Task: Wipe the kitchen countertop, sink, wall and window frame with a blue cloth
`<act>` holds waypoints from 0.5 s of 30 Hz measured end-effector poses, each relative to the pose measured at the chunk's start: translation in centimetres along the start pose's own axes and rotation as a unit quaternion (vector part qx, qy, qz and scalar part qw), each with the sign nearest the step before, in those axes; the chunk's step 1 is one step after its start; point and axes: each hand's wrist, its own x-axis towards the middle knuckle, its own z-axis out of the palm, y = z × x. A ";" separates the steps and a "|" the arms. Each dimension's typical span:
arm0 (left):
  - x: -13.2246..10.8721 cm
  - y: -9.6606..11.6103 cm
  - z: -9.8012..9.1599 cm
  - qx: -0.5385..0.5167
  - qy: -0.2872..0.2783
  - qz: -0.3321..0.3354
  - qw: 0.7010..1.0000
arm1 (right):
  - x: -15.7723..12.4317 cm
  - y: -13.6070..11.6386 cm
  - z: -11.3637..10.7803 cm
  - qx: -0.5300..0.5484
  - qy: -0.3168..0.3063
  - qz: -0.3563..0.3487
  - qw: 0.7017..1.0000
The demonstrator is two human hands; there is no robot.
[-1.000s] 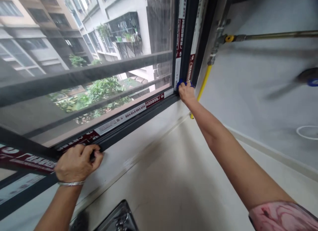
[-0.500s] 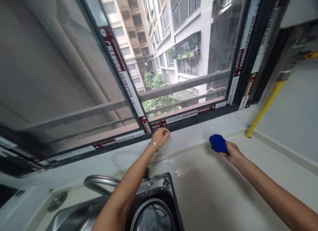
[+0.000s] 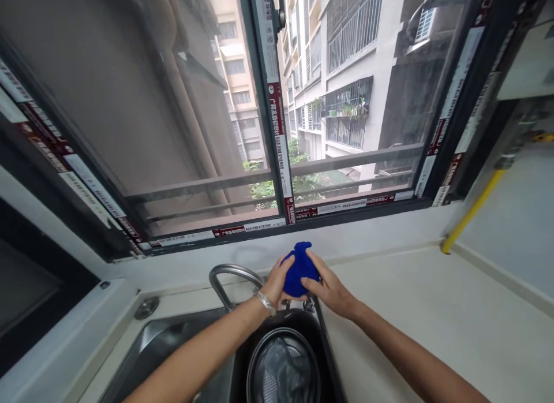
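A bunched blue cloth (image 3: 299, 276) is held between both hands above the back rim of the sink. My left hand (image 3: 277, 280), with a silvery bracelet at its wrist, grips the cloth from the left, thumb on top. From the right, my right hand (image 3: 329, 286) has its fingers and thumb pressed on the same cloth. Below the hands, a round metal strainer basket (image 3: 255, 368) sits in the right basin with a wet greyish cloth (image 3: 283, 368) in it. Part of the sink's back edge is hidden by the hands.
A curved metal faucet (image 3: 231, 269) stands left of the hands by the sink (image 3: 142, 348). Beyond the low white wall is a dark-framed sliding window (image 3: 234, 232). Pale countertop (image 3: 415, 310) extends to the right, with a yellow pipe (image 3: 474, 209) rising at the far corner.
My right hand has carried the blue cloth leftward from over the counter. My left hand has come down from the window sill and now grips the cloth too. The view has shifted left.
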 end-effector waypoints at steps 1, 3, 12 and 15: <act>-0.6 0.4 -0.8 0.003 0.017 0.002 1.000 | -0.3 -0.3 0.8 -0.007 -0.012 -0.019 1.000; -1.7 1.7 -1.8 0.014 0.043 0.005 0.999 | -0.9 -1.1 1.9 -0.014 -0.006 -0.060 0.998; 0.3 14.1 -3.3 0.037 0.239 0.241 0.940 | -7.9 4.5 -2.6 -0.054 0.320 -0.049 0.945; 3.4 19.7 -4.4 0.035 0.312 0.354 0.881 | -13.4 11.8 -3.5 -0.127 0.278 0.084 0.948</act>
